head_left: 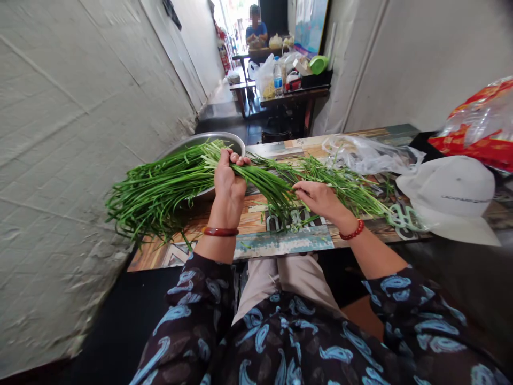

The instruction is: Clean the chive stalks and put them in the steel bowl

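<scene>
My left hand (pixel 230 182) is closed around a bunch of garlic chives (pixel 269 184), with the pale stem ends pointing up and left and the green leaves drooping right. At the tips of those leaves, the fingers of my right hand (pixel 318 199) are pinched together on a few blades. A large heap of garlic chives (pixel 160 184) lies across a metal basin (pixel 224 135) on the left, its leaves hanging over the side. Loose, thinner chives (pixel 344 184) are strewn over the table to the right, behind and beside my right hand.
The wood-patterned table (pixel 280 243) carries a clear plastic bag (pixel 364 152), a white cap (pixel 457 187), green-handled scissors (pixel 403 216) and a red-and-clear package (pixel 476 125). A wall (pixel 60 160) stands close on the left. Farther off, a person (pixel 256 35) sits behind another cluttered table (pixel 296 96).
</scene>
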Demonstrator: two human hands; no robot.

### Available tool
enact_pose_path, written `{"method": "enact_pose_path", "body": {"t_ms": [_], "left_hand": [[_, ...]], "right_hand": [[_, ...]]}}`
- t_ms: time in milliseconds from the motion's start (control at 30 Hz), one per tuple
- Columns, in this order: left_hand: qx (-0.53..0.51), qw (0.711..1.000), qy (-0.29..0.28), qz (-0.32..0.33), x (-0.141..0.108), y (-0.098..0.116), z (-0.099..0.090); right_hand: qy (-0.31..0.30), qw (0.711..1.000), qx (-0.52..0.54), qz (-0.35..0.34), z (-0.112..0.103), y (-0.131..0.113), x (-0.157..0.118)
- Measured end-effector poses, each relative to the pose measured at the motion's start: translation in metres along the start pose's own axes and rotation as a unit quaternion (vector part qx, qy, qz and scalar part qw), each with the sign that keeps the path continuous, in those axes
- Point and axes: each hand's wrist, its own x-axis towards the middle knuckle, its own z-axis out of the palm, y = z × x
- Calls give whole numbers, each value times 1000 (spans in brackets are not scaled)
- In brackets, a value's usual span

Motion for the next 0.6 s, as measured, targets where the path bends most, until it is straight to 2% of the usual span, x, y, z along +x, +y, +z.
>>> {"method": "enact_pose_path", "body": {"t_ms": [100, 267, 433, 600], "left_hand": [[4, 1000, -9, 10, -1, 5, -3], [2, 999, -33, 12, -3, 0, -5], [-2, 999, -36, 13, -6, -6, -4], [-6, 1000, -22, 8, -12, -6, -4]], "right_hand": [[-38, 998, 50, 28, -7, 8, -6], [-19, 973, 205, 104, -5, 5, -3], [39, 969, 188, 154, 17, -13, 9], [108, 937, 261, 203, 40, -20, 20]]}}
